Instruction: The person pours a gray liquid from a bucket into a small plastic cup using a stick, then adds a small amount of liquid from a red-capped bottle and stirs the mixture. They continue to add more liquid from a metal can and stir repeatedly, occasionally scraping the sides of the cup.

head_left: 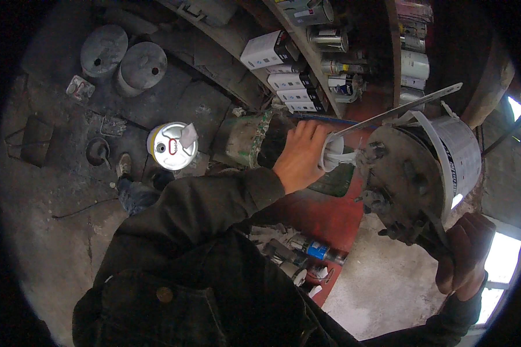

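Observation:
My left hand (300,159), in the middle, is closed round a small white cup (333,155). A long flat metal strip, like a ruler or stirring stick (408,107), slants from the cup's mouth up to the right. Just right of the cup is a large white bucket (466,156) with a pale handle band and a dirty grey round top (402,173), crusted with dark lumps. My right hand (469,251), in shadow at the lower right, has its fingers curled beside a dark strip (435,228) at the bucket's edge. What it grips is hard to make out.
Shelves with cans (328,39) and white boxes (295,89) stand at the top. A green-rimmed bin (243,139) is left of my left hand. Metal drums (142,66) and a silver can (172,159) stand on the floor. Bottles (315,248) lie on a red surface (324,217).

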`<state>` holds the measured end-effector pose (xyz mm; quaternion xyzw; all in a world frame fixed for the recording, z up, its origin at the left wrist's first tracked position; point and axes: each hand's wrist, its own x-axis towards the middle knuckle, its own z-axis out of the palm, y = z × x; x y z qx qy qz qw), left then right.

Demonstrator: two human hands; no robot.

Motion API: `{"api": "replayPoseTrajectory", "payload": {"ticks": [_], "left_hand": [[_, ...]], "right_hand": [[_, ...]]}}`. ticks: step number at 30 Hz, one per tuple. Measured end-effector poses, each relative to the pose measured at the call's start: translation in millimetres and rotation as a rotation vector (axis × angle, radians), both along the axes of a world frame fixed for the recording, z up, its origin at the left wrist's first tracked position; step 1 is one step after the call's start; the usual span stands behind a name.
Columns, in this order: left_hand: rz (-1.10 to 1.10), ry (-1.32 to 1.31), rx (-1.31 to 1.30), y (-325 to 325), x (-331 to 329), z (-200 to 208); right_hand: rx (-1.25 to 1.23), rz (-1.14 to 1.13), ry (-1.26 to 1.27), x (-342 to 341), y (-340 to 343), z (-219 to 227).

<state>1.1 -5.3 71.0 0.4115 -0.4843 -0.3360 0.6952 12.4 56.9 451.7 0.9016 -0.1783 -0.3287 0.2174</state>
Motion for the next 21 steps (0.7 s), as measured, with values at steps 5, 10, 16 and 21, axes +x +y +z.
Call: {"api": "replayPoseTrajectory", "payload": {"ticks": [5,10,16,21], "left_hand": [[0.066,-0.032,0.038,-10.0,9.4,-7.5],[-0.051,-0.002,0.008,-0.9,0.0,-3.0],[-0.088,0.061,-0.067,1.3,-10.4,-3.2],[-0.047,0.091,-0.111,3.1,11.4,-14.6]], "right_hand": [[0.049,0.069,-0.014,-0.7,-23.4,-3.5],[0.019,-0.002,-0.019,-3.3,-3.3,0.5],[0.016,-0.059,0.004,-2.5,3.8,4.0],[0.073,-0.07,-0.05,-3.0,-9.3,-1.5]]}}
